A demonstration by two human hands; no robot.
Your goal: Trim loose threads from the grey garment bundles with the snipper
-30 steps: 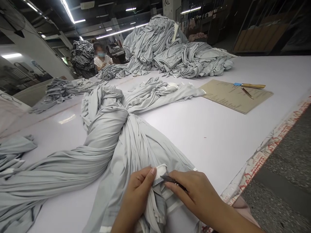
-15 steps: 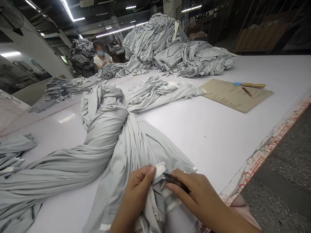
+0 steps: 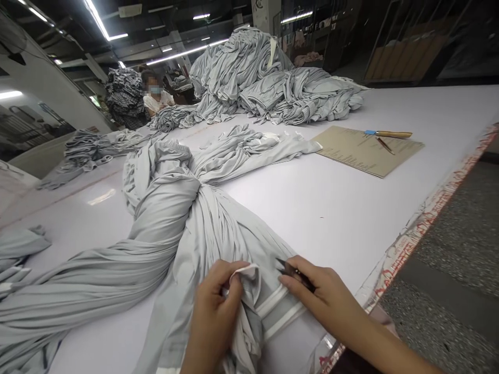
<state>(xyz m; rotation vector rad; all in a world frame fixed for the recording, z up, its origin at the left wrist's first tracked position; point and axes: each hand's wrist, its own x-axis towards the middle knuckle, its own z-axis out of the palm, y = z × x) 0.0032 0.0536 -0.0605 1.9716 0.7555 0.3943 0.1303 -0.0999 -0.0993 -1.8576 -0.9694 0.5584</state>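
My left hand [image 3: 218, 306] pinches the white edge of a grey fabric piece [image 3: 253, 283] between thumb and fingers at the front of the table. My right hand [image 3: 315, 291] is closed around small dark thread snips [image 3: 290, 271], whose blades point left toward that edge but stay apart from it. Under both hands spreads a long bundle of light grey cloth [image 3: 210, 228], gathered and twisted at its middle. White bands [image 3: 280, 306] run across the cloth between my hands.
A large heap of grey cloth [image 3: 241, 67] rises at the back. On the white table [image 3: 351, 197] lies brown card [image 3: 351, 150] with a wooden-handled tool [image 3: 393, 134] and a pen [image 3: 384, 145]. A masked person [image 3: 158, 98] is at the far left. The table edge [image 3: 421, 221] slants down the right.
My right hand and the snips have drawn back to the right, away from the fabric edge. My left hand has turned and folded the white edge over. The view has shifted slightly.
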